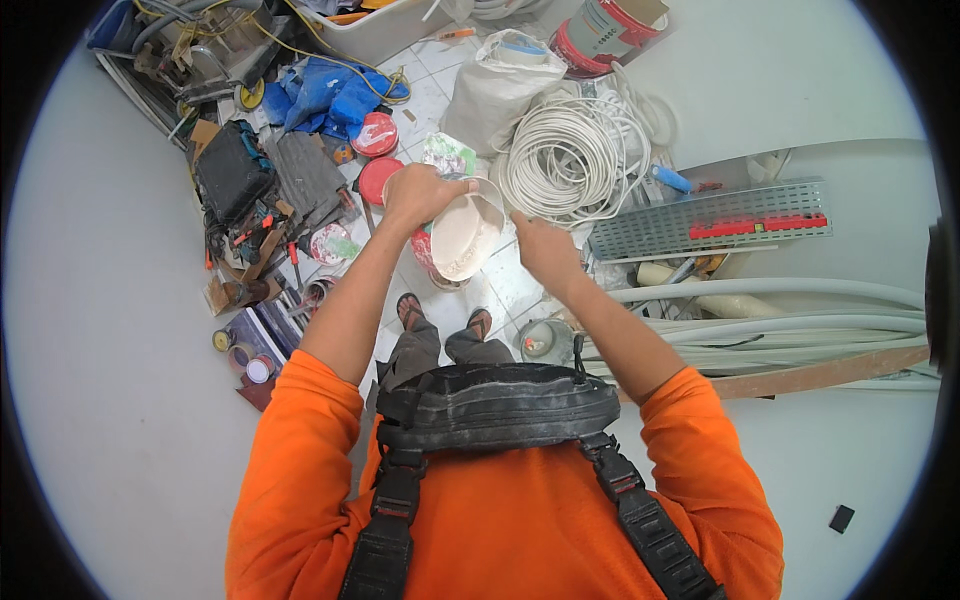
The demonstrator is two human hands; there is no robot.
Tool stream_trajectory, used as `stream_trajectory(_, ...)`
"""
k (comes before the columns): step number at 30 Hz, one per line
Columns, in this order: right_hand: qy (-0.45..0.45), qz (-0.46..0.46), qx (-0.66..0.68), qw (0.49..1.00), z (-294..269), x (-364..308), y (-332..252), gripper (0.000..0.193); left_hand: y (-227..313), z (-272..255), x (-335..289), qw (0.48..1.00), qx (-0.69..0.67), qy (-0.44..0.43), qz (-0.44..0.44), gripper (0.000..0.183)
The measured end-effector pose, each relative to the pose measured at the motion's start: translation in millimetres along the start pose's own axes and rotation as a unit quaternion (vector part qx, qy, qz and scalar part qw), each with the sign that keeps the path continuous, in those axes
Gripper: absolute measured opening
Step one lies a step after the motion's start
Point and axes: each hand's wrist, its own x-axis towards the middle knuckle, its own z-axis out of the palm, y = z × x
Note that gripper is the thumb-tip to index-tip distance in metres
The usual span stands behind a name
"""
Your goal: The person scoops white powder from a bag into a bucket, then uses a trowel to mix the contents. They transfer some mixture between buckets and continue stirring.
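Above the cluttered tiled floor (505, 285): left hand (418, 195) clamped on white tub (463, 235) at its rim; right hand (543, 250) closed beside its edge, grasp unclear. Seemingly mid-handling; next calls for steady support.

The left hand (415, 195) grips the rim of a tub (465, 235) from the left; the right hand (540, 248) is just right of the tub; both are above the floor (450, 85), before the feet; a cable coil (565, 160) lies beyond the right hand, a sack (495, 85) behind the coil; a perforated tray (710, 222) lies right of the coil, conduits (780, 320) nearer than the tray; a toolbox (235, 170) sits left of the left hand; lids (377, 135) lie between toolbox and tub.
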Motion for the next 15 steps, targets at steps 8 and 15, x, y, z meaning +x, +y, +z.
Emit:
stream_trajectory(8,-0.252,0.163,0.498,0.814,59,-42,-29,0.029,-10,22,-11,0.973,-0.18,0.146,0.015,0.062)
stream_trajectory(15,-0.255,0.27,0.596,0.712,12,-35,-57,0.059,-24,55,-20,0.935,-0.273,0.226,0.021,0.057)
